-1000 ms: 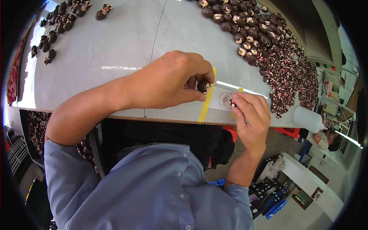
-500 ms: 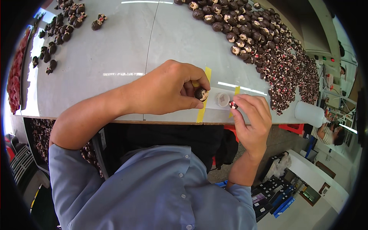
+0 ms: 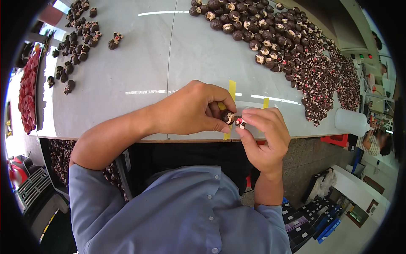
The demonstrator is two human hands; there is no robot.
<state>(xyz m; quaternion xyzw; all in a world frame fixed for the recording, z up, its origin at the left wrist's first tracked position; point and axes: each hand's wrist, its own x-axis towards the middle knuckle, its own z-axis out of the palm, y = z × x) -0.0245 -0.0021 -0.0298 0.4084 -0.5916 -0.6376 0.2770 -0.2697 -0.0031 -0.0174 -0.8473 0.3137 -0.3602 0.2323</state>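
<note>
head: heap (image 3: 314,80) and bottle (image 3: 350,122) sit beyond right fingers (image 3: 261,120).

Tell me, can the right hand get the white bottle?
Probably yes: nothing seems to block the right hand from the white bottle, though that hand holds a small red-marked piece to put down first.

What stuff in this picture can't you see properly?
All in the head view:
- Back of the dark round piece: hidden by the left hand.
- Whether it touches the little red-marked piece in the right hand: too small to tell.
- Lower part of the right yellow tape: behind the right hand.
- Far end of the heap of round pieces: cut by the top edge.
</note>
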